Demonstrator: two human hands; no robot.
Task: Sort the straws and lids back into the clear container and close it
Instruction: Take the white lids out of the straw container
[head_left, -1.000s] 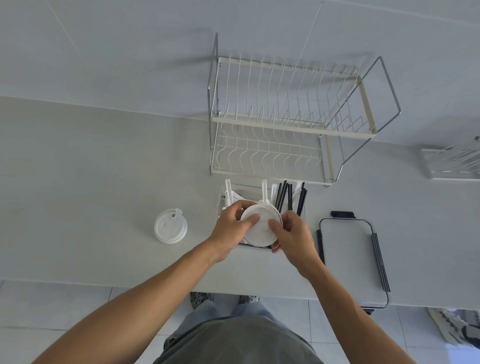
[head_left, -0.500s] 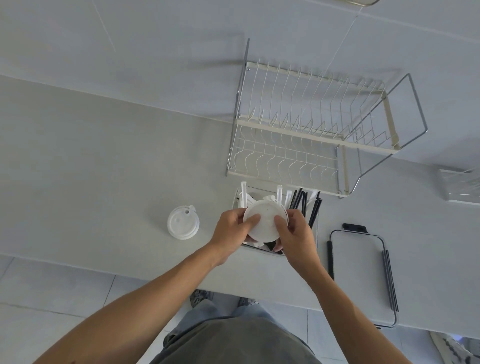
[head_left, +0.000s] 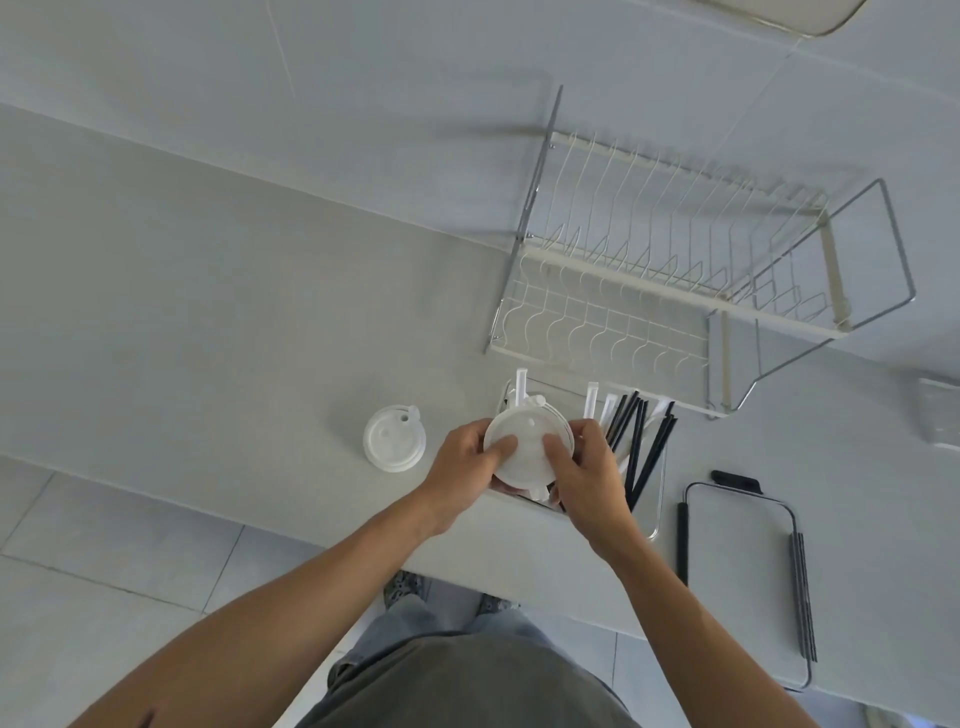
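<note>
Both hands, left hand (head_left: 464, 464) and right hand (head_left: 586, 477), are pinching a stack of white lids (head_left: 524, 447) by its edges, lowering it into the clear container's (head_left: 655, 506) 9 o'clock half. Black straws (head_left: 641, 447) are already standing at 3 o'clock. One loose lid (head_left: 394, 437) is waiting at 9 o'clock, and the container cover (head_left: 740, 566) at 3 o'clock is probably going on last

Even, soft daylight, bright overall, low contrast, slightly cool grey cast. No hard glare anywhere. Dish rack (head_left: 675, 291) throws a faint blurred shadow leftward onto the wall (head_left: 311, 104), so light comes from the right side. Hands cast only weak shadows on the counter (head_left: 208, 312). Wide-angle distortion: counter edge and wall seams tilt and bow toward the frame edges. Centre is sharp; corners are softer, right edge smeared.
</note>
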